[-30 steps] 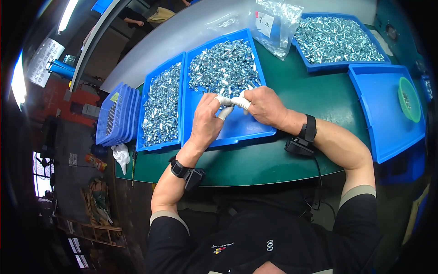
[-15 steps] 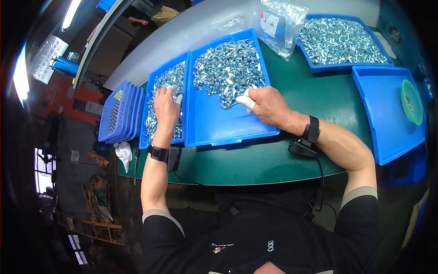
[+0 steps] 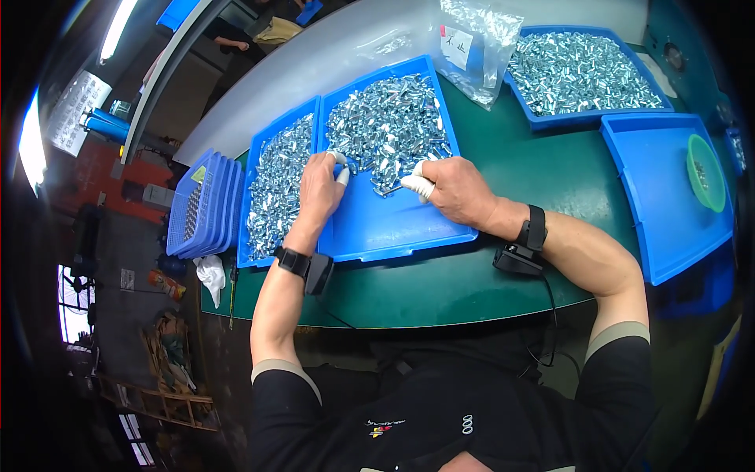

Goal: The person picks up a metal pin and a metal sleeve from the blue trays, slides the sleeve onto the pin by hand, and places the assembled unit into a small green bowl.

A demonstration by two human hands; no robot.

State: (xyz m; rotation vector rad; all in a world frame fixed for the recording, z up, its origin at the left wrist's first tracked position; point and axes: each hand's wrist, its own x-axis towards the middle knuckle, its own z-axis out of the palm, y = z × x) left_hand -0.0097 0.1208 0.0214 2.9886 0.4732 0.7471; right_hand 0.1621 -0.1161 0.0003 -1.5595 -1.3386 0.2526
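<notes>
Head view: L hand (image 3: 321,186) is at 10 o'clock, over the rim btwn left tray (image 3: 248,165) and mid tray (image 3: 385,228), its white-covered thumb and fingertips close tog.; whether a pc. sits btwn them is hidden, can't tell. R hand (image 3: 460,191), at 2 o'clock above the mid tray's right side, has thumb and fingers pinched tog., also white-covered; a slim pc. shows by the tips, but too small to tell if it's gripped. Metal pcs. (image 3: 385,118) heap at 12 o'clock in mid tray, their near edge reaching btwn the hands; single shapes blur tog. Part of left tray's load is hidden behind L hand. Clear bag (image 3: 491,55) at 1 o'clock is cut off by the top edge; far tray (image 3: 582,118) at 2 o'clock is full of similar pcs. Near-right tray (image 3: 661,212) at 3 o'clock holds a green bowl (image 3: 712,197), contents hard to make out. Stacked baskets (image 3: 228,208) stand just beside left tray, 9 o'clock. Open room: bare blue floor in mid tray's 6 o'clock half, plus green tabletop (image 3: 550,173) btwn mid and near-right trays; table's curved front edge runs along 6 o'clock.
</notes>
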